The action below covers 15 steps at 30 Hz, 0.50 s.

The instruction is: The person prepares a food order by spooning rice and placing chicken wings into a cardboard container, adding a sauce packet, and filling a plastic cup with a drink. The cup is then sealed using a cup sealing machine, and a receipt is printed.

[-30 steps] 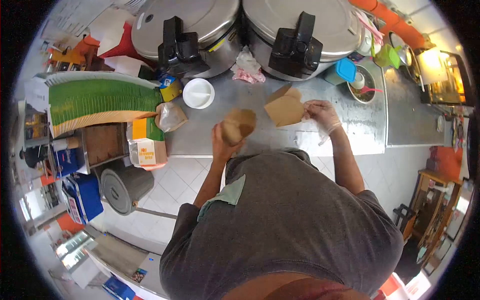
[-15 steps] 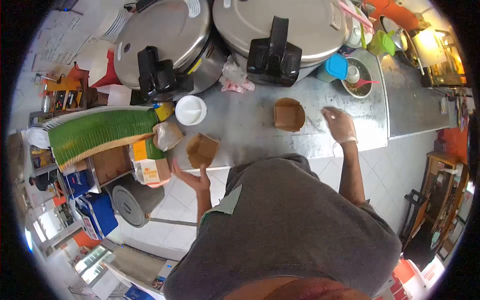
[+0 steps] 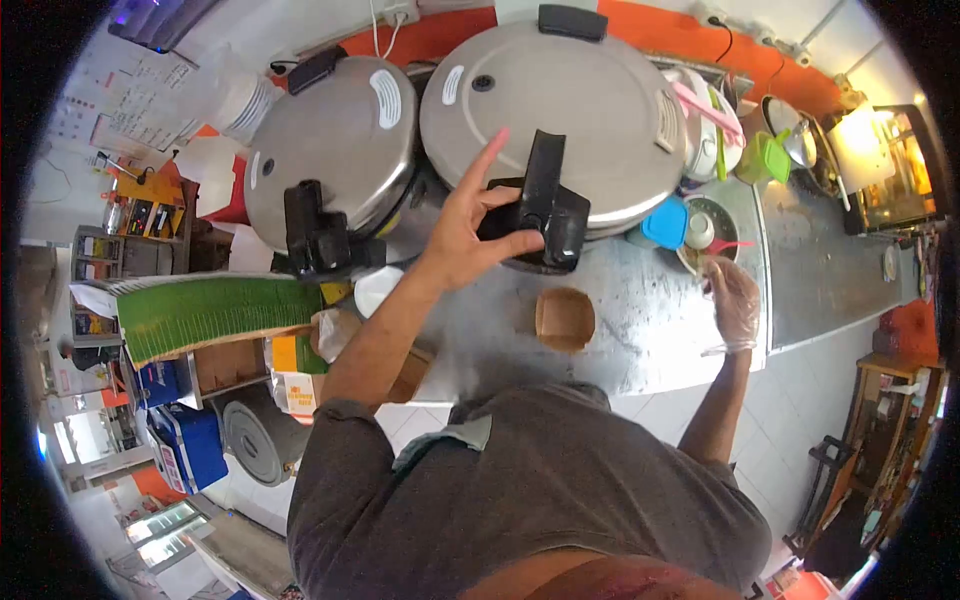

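My left hand (image 3: 478,225), bare, is at the black lid latch (image 3: 548,215) of the larger steel cooker (image 3: 570,110). Its index finger points up and its thumb lies against the latch, with the fingers spread. My right hand (image 3: 734,300) wears a clear plastic glove, its fingers loosely bent and nothing visible in them. Just beyond its fingertips is a metal bowl (image 3: 684,262) holding a white cup (image 3: 699,230) and a pink spoon (image 3: 727,245). Between my hands an open brown paper box (image 3: 565,318) sits on the steel counter (image 3: 630,340).
Left of the larger cooker stands a second steel cooker (image 3: 340,150). A second brown box (image 3: 410,376) is partly hidden by my left forearm. A blue-lidded container (image 3: 662,224) stands beside the bowl. Green leaf-patterned sheeting (image 3: 215,312) and a grey bin (image 3: 262,440) are at the left.
My left hand has risen from beside the left brown box to the larger cooker's latch. My right hand has moved right, closer to the bowl. The view has tilted up.
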Motion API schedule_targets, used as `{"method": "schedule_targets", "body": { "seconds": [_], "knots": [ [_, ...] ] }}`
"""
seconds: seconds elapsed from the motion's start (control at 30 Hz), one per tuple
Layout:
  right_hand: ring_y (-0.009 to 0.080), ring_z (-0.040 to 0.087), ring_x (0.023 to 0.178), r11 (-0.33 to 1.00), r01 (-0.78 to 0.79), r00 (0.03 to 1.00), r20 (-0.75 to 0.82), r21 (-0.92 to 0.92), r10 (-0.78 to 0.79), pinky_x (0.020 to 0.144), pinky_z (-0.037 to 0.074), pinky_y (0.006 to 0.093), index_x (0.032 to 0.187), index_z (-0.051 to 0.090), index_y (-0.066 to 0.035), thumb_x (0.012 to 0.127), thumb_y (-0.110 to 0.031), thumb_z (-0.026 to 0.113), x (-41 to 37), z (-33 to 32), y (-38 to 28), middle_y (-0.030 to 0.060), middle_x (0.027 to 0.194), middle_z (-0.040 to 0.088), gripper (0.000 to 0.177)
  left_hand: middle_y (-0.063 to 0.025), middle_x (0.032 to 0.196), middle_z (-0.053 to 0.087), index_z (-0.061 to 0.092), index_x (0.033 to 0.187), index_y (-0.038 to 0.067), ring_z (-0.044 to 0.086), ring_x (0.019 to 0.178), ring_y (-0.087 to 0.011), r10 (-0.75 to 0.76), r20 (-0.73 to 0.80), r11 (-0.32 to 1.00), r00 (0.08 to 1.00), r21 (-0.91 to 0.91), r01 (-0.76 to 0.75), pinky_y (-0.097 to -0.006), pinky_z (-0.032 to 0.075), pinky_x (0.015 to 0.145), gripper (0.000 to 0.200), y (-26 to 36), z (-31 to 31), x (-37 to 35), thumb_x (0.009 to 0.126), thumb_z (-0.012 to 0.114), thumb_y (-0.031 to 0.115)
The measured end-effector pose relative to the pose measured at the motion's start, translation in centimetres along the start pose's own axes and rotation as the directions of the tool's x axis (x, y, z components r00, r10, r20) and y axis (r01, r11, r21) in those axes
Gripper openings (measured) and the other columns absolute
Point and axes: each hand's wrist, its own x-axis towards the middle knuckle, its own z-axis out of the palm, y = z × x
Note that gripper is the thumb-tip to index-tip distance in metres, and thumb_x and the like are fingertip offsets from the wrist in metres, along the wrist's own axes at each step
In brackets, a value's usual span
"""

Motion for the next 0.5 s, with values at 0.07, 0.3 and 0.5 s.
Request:
{"method": "schedule_targets", "body": {
  "seconds": [0.07,0.3,0.5],
  "knots": [
    [0.0155,0.053,0.054,0.962,-0.07,0.974,0.189,-0.263,0.123,0.056,0.044,0.033,0.081,0.067,0.001,0.093,-0.035,0.053,2.4,-1.6,-1.2,0.0105,0.06,0.06,0.04,-0.0167,0.11,0.064,0.004,0.147,0.01,0.06,0.105,-0.0204,0.237,0.089,0.964,0.967,0.104,-0.246,-0.0362,0.039,0.098,0.123,4.7,-0.4,3.3,0.057,0.088,0.011],
    [0.0303,0.06,0.087,0.592,0.761,0.596,0.646,-0.265,-0.477,0.077,0.047,0.0418,0.103,0.063,-0.008,0.084,-0.023,0.057,13.6,7.9,-10.5,0.013,0.092,0.064,0.025,-0.0164,0.106,0.06,0.049,0.118,-0.001,0.062,0.092,-0.0234,0.114,0.315,0.855,0.942,0.451,-0.255,-0.0312,0.05,0.082,0.068,19.4,-0.2,13.9,0.071,0.072,0.042],
    [0.0282,0.062,0.097,0.298,0.913,0.329,0.935,-0.279,-0.13,0.08,0.049,0.0412,0.093,0.067,-0.007,0.072,-0.024,0.069,21.6,19.0,-4.1,0.0141,0.101,0.066,0.027,-0.0264,0.122,0.05,0.032,0.135,-0.004,0.056,0.105,-0.0321,0.297,0.25,0.789,0.922,0.479,-0.384,-0.0371,0.046,0.09,0.099,18.9,-2.2,14.4,0.062,0.079,0.044]
  ]
}}
